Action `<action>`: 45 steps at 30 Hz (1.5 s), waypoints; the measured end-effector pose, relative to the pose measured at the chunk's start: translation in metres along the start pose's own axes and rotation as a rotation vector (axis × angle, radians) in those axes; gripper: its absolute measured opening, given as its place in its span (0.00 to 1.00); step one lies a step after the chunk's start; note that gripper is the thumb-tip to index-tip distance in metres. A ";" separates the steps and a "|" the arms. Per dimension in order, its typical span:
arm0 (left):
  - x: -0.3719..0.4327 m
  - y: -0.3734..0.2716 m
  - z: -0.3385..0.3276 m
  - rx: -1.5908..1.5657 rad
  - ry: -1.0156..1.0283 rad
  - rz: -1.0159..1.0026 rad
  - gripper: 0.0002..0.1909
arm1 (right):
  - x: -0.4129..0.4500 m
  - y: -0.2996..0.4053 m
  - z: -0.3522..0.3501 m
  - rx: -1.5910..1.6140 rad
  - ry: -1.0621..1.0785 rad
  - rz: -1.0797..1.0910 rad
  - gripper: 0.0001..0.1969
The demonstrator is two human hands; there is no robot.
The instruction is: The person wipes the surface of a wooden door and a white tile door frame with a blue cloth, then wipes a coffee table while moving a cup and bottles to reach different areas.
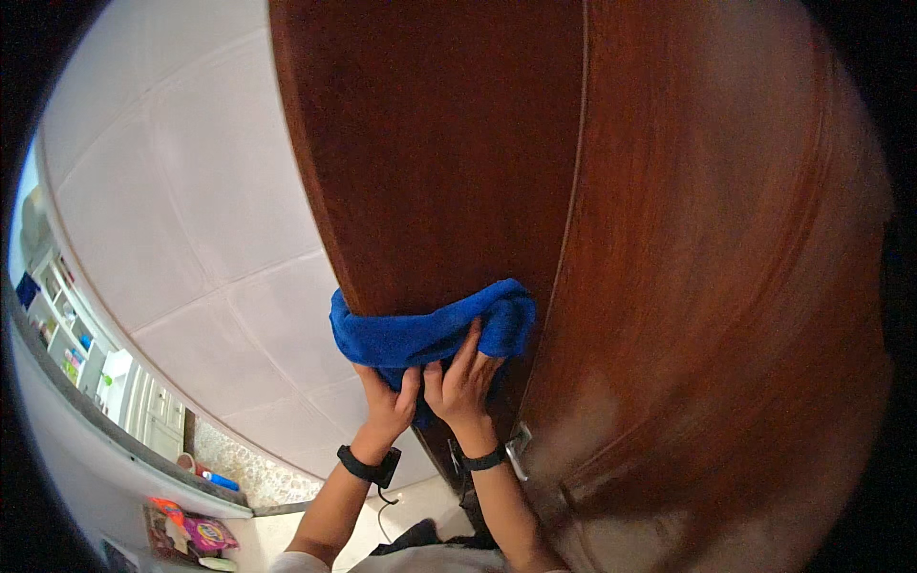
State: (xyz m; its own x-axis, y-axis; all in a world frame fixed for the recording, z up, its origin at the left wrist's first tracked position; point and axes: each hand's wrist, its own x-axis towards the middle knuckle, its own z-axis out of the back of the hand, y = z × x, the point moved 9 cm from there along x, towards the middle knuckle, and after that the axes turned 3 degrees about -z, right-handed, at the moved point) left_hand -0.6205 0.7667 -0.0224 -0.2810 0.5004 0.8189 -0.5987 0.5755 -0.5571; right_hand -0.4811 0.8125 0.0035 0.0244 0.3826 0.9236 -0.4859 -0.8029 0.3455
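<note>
A blue cloth (423,333) lies bunched across a dark brown wooden door frame (444,157), and its left end wraps around the frame's outer edge. My left hand (390,401) grips the cloth from below near that edge, fingers partly hidden under the fabric. Close beside it, my right hand (464,387) is on the cloth's right part, some fingertips tucked into a fold and one finger lying over the blue fabric. Both wrists wear black bands. To the right stands a brown wooden door (680,236), with a metal handle (519,448) just below and right of my right hand.
A pale tiled wall (236,286) borders the frame on the left. White shelves (79,333) holding small items show at the far left. Lower left, a purple packet (210,533) and other goods sit near the light floor (415,505). A thin cable (385,512) hangs by my left wrist.
</note>
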 end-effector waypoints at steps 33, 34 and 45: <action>-0.003 0.009 -0.024 -0.276 0.158 0.003 0.21 | 0.053 0.046 0.020 -0.031 -0.087 0.029 0.41; -0.015 -0.004 -0.020 -0.132 0.102 -0.053 0.21 | 0.037 0.028 0.033 -0.060 -0.105 -0.020 0.40; -0.167 0.091 -0.073 -0.324 0.849 0.369 0.23 | -0.211 -0.101 0.059 -0.394 0.234 -0.778 0.40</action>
State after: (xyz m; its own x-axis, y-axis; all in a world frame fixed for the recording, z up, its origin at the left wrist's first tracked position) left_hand -0.5734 0.7823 -0.2194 0.2997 0.9104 0.2852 -0.3111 0.3759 -0.8729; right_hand -0.3858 0.7865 -0.2167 0.3137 0.8701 0.3801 -0.6713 -0.0799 0.7369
